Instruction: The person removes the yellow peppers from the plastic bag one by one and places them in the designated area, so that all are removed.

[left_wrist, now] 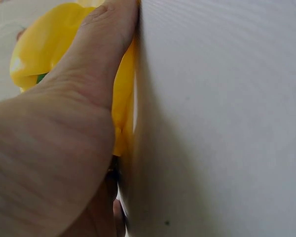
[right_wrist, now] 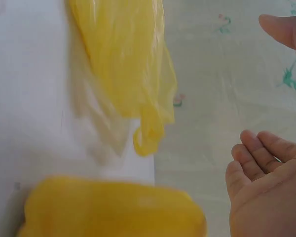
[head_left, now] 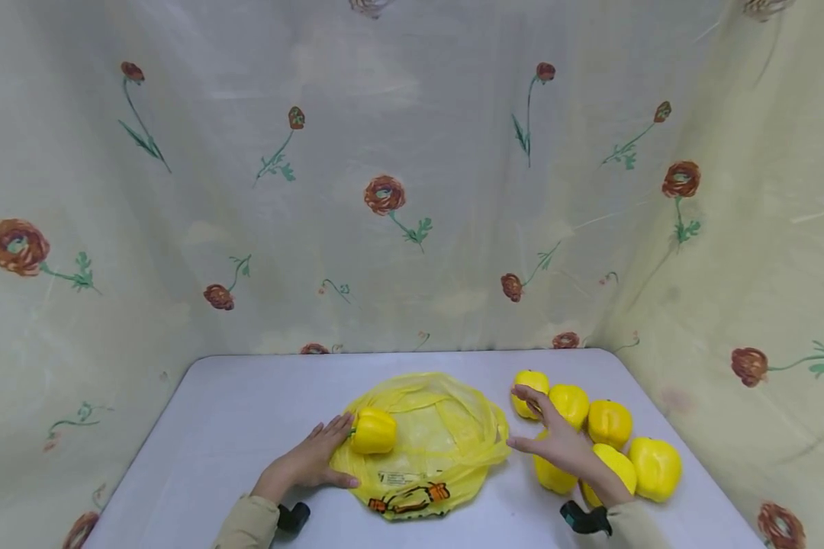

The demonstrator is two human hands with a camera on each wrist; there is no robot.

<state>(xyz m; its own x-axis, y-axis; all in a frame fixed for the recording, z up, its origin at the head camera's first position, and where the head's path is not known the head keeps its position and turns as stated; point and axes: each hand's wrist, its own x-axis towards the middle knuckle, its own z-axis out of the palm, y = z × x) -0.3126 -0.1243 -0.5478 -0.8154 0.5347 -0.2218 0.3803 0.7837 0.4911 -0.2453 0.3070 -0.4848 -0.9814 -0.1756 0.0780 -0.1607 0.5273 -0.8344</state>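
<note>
A thin yellow plastic bag (head_left: 446, 438) lies spread on the table, printed in orange and black near its front edge. On its left part rests a yellow bell pepper (head_left: 374, 431) on its side, stem toward the left. My left hand (head_left: 307, 460) lies at the bag's left edge, fingers extended beside the pepper's stem end; whether they touch the pepper I cannot tell. My right hand (head_left: 564, 444), thumb and fingers spread apart, is above several yellow bell peppers (head_left: 609, 424) right of the bag, holding nothing. In the right wrist view, a blurred pepper (right_wrist: 113, 207) sits below the bag's knotted-looking end (right_wrist: 150, 131).
The white table (head_left: 247, 404) has rounded back corners. Flower-printed curtains (head_left: 453, 267) hang behind it and along both sides. A dark wrist camera (head_left: 586, 520) is strapped to the right wrist, another (head_left: 294, 518) to the left.
</note>
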